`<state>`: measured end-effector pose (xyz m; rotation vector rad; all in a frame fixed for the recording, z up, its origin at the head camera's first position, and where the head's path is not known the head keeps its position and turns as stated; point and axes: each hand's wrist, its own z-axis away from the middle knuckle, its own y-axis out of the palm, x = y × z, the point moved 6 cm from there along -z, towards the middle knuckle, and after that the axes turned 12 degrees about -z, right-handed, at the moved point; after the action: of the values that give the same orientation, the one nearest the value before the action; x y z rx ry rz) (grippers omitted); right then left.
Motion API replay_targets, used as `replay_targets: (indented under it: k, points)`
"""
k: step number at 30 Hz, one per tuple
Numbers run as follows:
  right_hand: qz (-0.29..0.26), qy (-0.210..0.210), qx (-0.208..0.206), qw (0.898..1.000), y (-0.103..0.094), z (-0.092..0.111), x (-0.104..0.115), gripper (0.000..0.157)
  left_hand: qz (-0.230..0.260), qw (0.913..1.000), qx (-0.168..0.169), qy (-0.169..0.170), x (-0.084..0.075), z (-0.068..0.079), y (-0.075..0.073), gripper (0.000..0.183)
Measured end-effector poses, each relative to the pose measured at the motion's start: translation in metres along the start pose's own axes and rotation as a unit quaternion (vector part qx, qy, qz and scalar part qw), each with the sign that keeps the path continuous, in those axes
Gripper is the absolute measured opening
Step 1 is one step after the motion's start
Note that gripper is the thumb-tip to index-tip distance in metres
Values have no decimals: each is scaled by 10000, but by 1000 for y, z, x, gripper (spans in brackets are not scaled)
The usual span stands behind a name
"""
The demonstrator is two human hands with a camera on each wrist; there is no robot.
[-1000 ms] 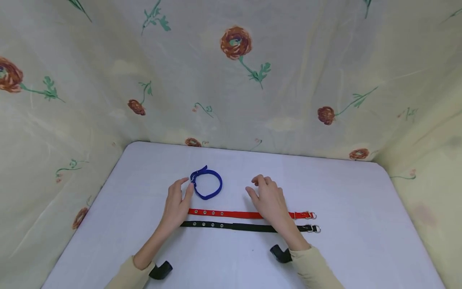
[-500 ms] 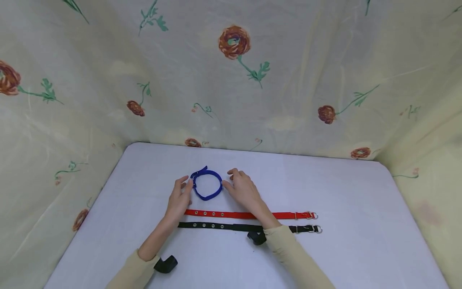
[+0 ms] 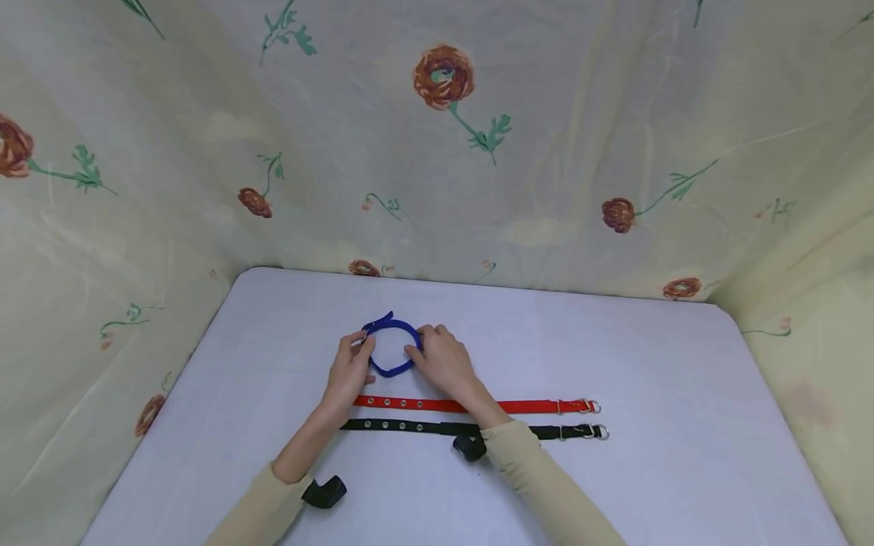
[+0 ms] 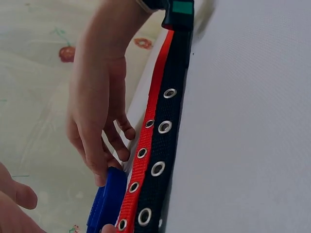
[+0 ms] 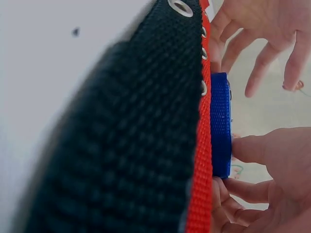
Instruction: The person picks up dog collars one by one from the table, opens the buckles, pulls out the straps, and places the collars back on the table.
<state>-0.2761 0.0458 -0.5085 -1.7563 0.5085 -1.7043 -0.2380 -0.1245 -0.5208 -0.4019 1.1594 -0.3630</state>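
A blue buckled collar (image 3: 390,372) lies as a ring on the white table (image 3: 649,425). My left hand (image 3: 350,375) grips its left side by the buckle, thumb on the inner side and fingers outside. On the opposite side my right hand (image 3: 445,365) pinches the band, with the thumb inside the ring. In the right wrist view the thumb presses the edge of the blue band (image 5: 221,126). Nearer to me, a red collar (image 3: 532,407) with metal eyelets is stretched out straight, partly under both wrists in the head view.
Parallel to the red collar and closer to me runs a black collar (image 3: 419,427), also with eyelets and a ring at its right end. Black wrist cameras (image 3: 325,493) hang below both sleeves. A flowered cloth (image 3: 532,152) stands behind and beside the table.
My right hand has moved left from over the red collar to the blue collar and taken hold of its right side. My left hand has shifted slightly right onto the band.
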Motion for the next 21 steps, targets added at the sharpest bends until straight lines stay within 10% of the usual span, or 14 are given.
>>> replay_targets:
  k: [21]
  points:
    - [-121,-4,11,9999,-9,4,2,46,805,9961,214,297,-2,5,-5,56]
